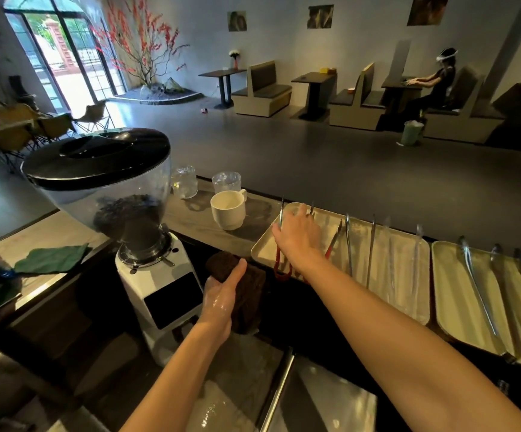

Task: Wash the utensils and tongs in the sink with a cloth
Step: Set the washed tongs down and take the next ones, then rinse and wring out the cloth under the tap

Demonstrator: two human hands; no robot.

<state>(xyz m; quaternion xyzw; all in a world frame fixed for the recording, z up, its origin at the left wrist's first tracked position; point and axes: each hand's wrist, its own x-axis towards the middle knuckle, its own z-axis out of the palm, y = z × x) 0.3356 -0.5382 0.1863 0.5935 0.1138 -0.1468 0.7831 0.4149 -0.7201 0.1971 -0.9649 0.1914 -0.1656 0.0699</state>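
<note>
Cafe worktop (196, 226); wet left hand (221, 302) grips brown cloth (248, 291) at 6 o'clock of cup (228, 210); right hand (296, 235) lies over red-handled tongs (282, 272) in tray (263, 249) at 3 o'clock of cup, grasp unclear; risk: tongs slip from a poor grip, or wrist clips cup.

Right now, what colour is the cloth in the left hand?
Dark brown; the cloth shows best in the head view.

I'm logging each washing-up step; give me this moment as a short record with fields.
left hand: holds the dark cloth
right hand: reaches into the tray over the red-handled tongs; grip unclear
tray: also holds metal tongs
second tray: beside it, with more tongs
counter: white mug, coffee grinder
</note>
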